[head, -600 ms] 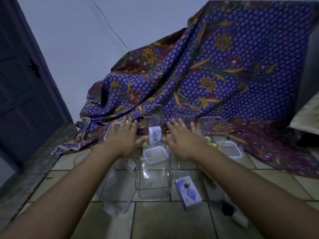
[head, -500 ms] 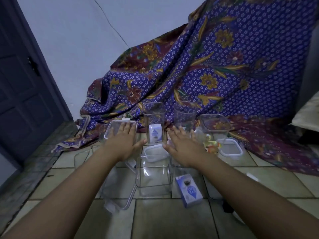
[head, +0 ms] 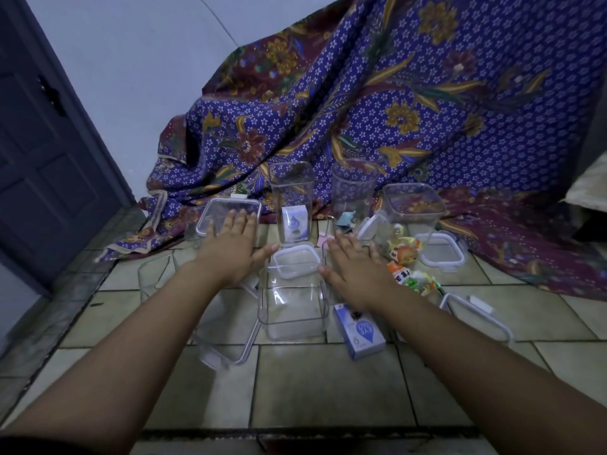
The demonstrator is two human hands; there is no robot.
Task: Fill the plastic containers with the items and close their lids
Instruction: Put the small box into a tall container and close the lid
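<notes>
The batik cloth (head: pixel 427 126) fills everything from 11 to 3 o'clock and spills onto the tiled floor (head: pixel 312 389), where the clear tubs are laid out. Both my arms reach forward, palms down, fingers straight and released, gripping nothing: my left hand (head: pixel 230 254) at about 11 o'clock, my right hand (head: pixel 356 274) at about 1. Dead ahead at 12, between them, sits the open square container (head: pixel 294 316). At its far edge lies the small lid (head: pixel 297 264), on the rim or just behind it, I can't tell which. Its long axis runs 9 to 3. Each thumb is just beside one end of the lid, so neither hand is clearly nearer, and I judge a two-handed take fits. Past it at 12 stands the tall container (head: pixel 290 188) with a box inside. The loose blue box (head: pixel 359 330) lies at 5 o'clock from the lid, and the snack packets (head: pixel 407 261) at 3.
</notes>
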